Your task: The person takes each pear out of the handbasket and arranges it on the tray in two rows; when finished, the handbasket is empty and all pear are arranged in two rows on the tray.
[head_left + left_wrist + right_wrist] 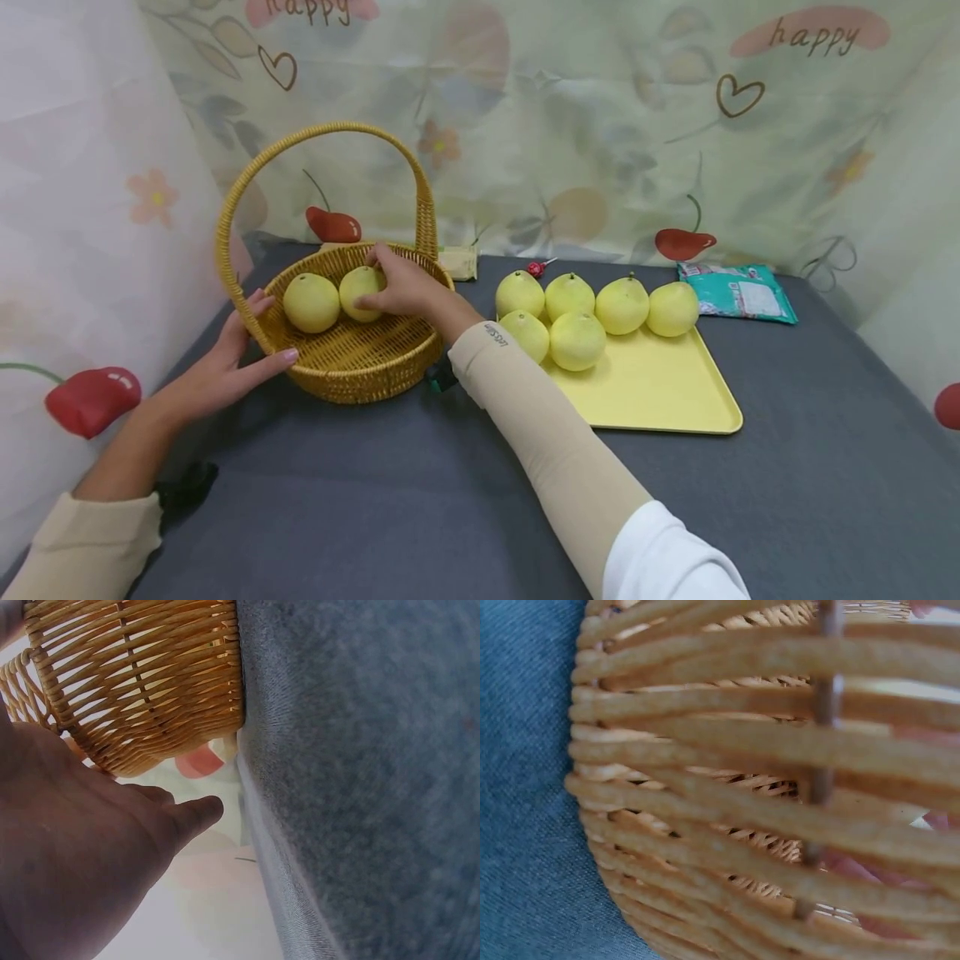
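A round wicker basket (367, 358) with a tall arched handle stands on the left of the table. Inside it lies a round, pale yellow pear (311, 302). Beside that one is a second pear (363, 293), which my right hand (405, 285) holds between thumb and fingers. My left hand (236, 358) rests against the basket's left rim by the handle's foot, fingers mostly extended. In the left wrist view, one finger sticks out straight below the wicker wall (142, 682). Through the weave in the right wrist view, only bits of the right hand's fingers (862, 870) show.
Several more pears (577, 340) sit on the far left part of a yellow tray (660, 392). A teal packet (738, 292) lies behind its right corner, and a red lollipop (537, 268) behind the pears. Patterned cloth hangs around the grey table (337, 500).
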`<action>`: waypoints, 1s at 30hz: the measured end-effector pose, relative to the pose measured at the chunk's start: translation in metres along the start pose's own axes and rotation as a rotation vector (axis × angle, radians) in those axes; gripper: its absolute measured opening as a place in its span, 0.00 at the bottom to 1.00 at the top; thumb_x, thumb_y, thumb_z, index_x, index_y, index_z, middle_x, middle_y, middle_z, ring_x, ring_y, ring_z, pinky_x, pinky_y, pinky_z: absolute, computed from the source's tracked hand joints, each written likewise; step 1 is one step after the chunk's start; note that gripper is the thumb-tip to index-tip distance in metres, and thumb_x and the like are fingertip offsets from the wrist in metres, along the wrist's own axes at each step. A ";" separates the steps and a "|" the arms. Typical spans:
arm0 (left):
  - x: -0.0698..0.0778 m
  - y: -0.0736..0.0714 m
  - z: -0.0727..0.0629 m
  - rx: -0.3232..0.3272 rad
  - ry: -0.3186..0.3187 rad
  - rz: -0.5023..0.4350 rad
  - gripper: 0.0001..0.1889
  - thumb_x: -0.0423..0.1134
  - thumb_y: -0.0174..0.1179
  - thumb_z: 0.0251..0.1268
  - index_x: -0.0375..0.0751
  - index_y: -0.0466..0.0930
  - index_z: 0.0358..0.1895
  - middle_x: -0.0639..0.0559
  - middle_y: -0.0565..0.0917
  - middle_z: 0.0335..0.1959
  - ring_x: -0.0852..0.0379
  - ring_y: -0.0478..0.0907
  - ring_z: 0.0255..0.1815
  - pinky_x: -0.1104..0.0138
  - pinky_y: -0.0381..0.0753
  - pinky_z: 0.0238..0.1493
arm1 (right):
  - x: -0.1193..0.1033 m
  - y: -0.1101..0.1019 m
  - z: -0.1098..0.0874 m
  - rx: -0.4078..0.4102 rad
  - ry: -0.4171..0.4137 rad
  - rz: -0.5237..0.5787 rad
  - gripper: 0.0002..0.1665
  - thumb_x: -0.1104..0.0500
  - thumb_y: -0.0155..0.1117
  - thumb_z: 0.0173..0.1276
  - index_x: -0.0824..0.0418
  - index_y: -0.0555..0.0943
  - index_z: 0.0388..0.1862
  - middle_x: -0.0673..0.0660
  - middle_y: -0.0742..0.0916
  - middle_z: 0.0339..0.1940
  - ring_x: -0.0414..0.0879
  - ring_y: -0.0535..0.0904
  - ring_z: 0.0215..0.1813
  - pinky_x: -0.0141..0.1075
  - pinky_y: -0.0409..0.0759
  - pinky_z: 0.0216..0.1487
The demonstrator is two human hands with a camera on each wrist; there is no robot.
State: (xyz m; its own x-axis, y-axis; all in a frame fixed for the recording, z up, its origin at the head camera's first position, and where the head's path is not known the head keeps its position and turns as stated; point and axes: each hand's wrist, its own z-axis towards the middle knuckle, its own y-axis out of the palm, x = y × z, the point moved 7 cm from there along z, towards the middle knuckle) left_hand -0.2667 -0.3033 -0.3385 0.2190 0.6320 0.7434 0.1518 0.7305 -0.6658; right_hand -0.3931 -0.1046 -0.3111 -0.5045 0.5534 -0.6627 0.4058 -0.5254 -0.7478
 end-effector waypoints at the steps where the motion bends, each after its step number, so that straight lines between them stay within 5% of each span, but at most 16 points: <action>1: 0.000 0.000 0.000 -0.001 -0.005 0.003 0.49 0.49 0.59 0.72 0.44 0.32 0.82 0.44 0.24 0.81 0.31 0.29 0.78 0.25 0.41 0.64 | 0.000 0.001 0.000 -0.011 0.003 0.011 0.34 0.49 0.69 0.69 0.56 0.64 0.67 0.58 0.72 0.68 0.48 0.73 0.61 0.38 0.74 0.56; 12: -0.002 0.001 0.002 0.004 -0.009 0.012 0.48 0.46 0.59 0.72 0.40 0.32 0.81 0.40 0.25 0.80 0.30 0.29 0.78 0.26 0.41 0.65 | -0.001 -0.003 -0.002 0.051 -0.038 0.088 0.36 0.51 0.74 0.65 0.53 0.70 0.69 0.57 0.75 0.68 0.49 0.73 0.63 0.38 0.75 0.55; 30: 0.003 0.001 0.000 0.005 0.020 -0.003 0.48 0.45 0.59 0.73 0.40 0.32 0.81 0.40 0.25 0.80 0.32 0.27 0.78 0.27 0.39 0.66 | -0.012 -0.014 -0.012 0.102 -0.118 0.098 0.37 0.44 0.62 0.74 0.46 0.64 0.79 0.48 0.68 0.77 0.42 0.62 0.75 0.40 0.65 0.69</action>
State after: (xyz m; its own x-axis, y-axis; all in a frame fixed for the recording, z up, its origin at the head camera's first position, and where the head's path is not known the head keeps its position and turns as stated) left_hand -0.2660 -0.3008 -0.3367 0.2379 0.6249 0.7436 0.1477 0.7334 -0.6636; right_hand -0.3834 -0.0968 -0.2931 -0.5543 0.4198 -0.7187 0.3813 -0.6395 -0.6676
